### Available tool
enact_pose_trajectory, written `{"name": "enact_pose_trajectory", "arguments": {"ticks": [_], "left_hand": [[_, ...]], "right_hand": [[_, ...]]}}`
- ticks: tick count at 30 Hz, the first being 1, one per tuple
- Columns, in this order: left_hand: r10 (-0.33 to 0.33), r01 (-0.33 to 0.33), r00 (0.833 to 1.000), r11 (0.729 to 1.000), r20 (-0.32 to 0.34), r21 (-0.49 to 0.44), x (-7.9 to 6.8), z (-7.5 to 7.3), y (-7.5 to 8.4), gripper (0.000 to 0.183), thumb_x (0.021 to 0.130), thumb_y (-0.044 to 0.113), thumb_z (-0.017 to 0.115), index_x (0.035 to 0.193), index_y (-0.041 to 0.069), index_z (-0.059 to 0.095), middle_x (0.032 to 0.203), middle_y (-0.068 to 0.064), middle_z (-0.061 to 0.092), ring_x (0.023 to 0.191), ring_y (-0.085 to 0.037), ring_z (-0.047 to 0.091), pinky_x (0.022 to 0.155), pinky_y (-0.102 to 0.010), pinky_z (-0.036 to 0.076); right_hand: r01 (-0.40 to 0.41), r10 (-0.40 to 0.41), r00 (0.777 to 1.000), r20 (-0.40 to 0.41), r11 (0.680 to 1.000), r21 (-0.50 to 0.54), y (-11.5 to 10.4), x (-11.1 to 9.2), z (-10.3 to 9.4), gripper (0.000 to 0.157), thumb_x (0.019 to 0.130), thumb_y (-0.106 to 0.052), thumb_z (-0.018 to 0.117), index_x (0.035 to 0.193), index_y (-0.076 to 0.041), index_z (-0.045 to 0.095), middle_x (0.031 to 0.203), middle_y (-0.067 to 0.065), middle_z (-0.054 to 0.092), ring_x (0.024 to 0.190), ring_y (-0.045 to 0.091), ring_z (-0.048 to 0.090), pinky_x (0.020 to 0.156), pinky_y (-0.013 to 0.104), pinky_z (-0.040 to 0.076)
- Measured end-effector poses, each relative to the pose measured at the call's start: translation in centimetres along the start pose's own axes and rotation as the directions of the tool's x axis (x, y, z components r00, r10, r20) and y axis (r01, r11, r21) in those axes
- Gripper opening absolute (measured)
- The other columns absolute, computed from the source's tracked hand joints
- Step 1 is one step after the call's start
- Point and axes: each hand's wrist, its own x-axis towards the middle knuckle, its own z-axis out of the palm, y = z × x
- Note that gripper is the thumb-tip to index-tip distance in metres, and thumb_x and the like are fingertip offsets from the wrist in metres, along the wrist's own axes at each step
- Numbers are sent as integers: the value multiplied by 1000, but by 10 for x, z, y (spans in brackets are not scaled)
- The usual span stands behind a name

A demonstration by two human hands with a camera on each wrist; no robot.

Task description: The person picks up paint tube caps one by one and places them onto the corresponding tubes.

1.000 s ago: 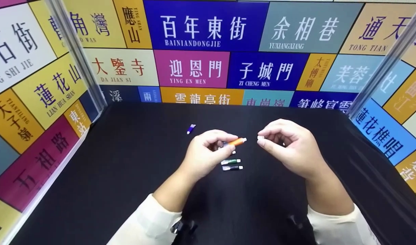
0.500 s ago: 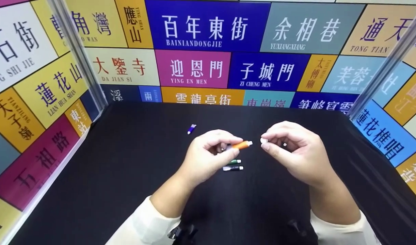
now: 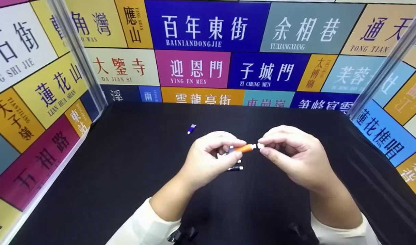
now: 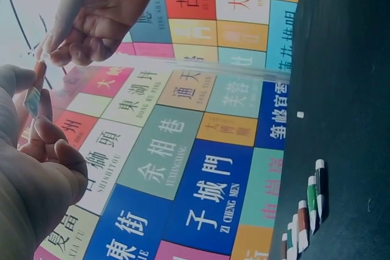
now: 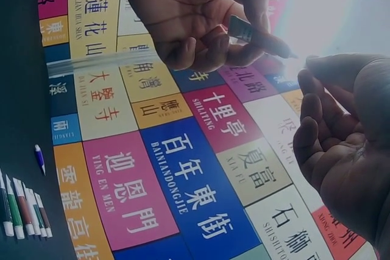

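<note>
In the head view my left hand [image 3: 211,156] pinches a small orange paint tube [image 3: 243,148] between thumb and fingers, its white nozzle end pointing right. My right hand [image 3: 296,160] pinches a tiny white cap [image 3: 260,145] at its fingertips. Cap and nozzle are very close, with a thin dark sliver between them. From the left wrist, the tube's flat labelled end [image 4: 32,101] shows inside the left hand. A glare in the right wrist view washes out the spot where tube and cap meet.
A purple tube [image 3: 191,129] lies apart on the black cloth [image 3: 136,163]. Other tubes lie in a row, including a black one [image 4: 321,181], a green one [image 4: 312,196] and a brown one [image 4: 303,217]. A small white piece [image 4: 300,114] lies beyond them. Sign-printed panels [image 3: 208,25] surround the table.
My left hand has carried the orange tube rightward and slightly down. My right hand has come lower and, lately, leftward, so the gap between cap and nozzle has narrowed.
</note>
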Motion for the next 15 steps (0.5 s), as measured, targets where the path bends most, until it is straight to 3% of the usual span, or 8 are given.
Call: {"name": "enact_pose_trajectory", "arguments": {"ticks": [15], "left_hand": [[-2,2,1000,999,12,50,-1,0,-2,22,92,6,81,113,12,85,103,-2,78,81,-18,62,68,-24,51]], "right_hand": [[-34,39,999,26,984,-174,2,0,3,32,79,17,83,103,-4,82,96,8,76,80,11,66,69,16,57]]}}
